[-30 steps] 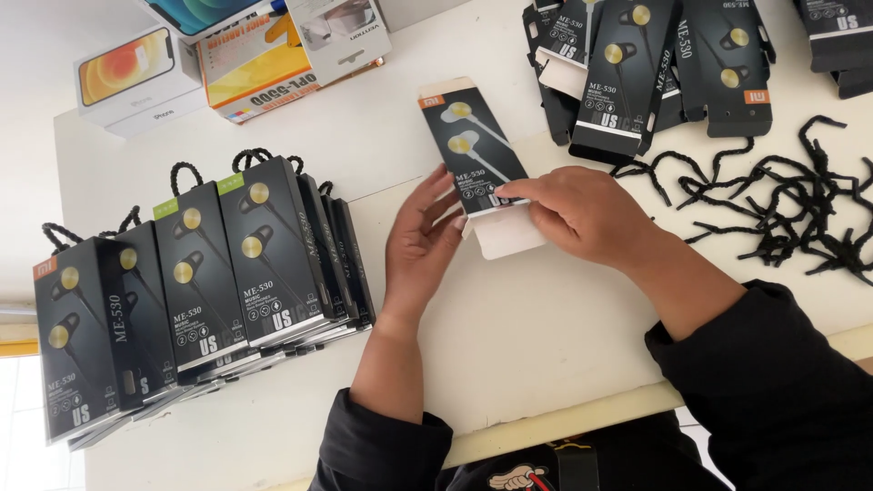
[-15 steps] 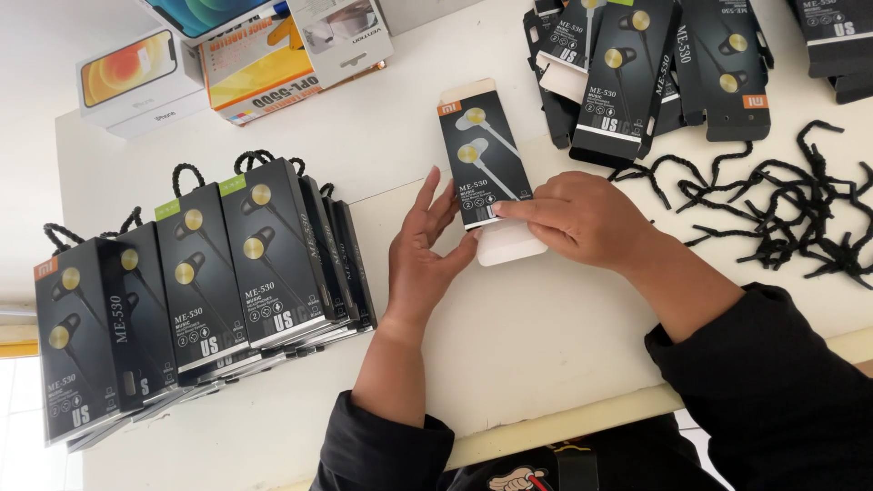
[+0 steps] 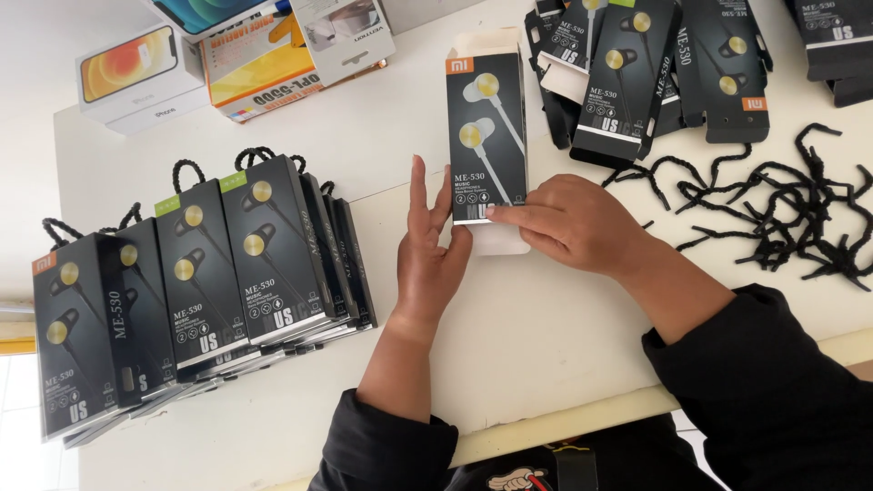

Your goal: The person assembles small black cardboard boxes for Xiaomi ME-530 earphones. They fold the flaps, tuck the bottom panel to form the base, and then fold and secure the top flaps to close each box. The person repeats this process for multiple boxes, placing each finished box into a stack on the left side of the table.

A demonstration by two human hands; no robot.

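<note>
the left hand (image 3: 430, 247) stands on its edge on the white table (image 3: 546, 345), fingers straight and pressed together, its fingertips against the left side of a black earphone box (image 3: 486, 136). the right hand (image 3: 573, 223) lies flat with fingers extended, the fingertips pressing on the bottom end of that same box, where a white flap (image 3: 500, 238) pokes out beneath it; neither hand pinches anything. the box lies flat in the middle of the table, just ahead of both hands, its top flap open, and through its front two gold-and-white earbuds show. to the left, a fanned row of finished boxes (image 3: 195, 282) overlaps like shingles; about six fronts can be made out, more edges hide behind, and black cord loops stick up from their tops. to the upper right lies a loose pile of flat black boxes (image 3: 655, 64), at least six, exact count unclear. right of the hands a tangle of black cords (image 3: 782, 209) is spread out, too knotted to count. at the far left edge sit three other retail cartons (image 3: 236, 55): one white, one orange, one grey. both forearms wear dark sleeves (image 3: 773, 382).
</note>
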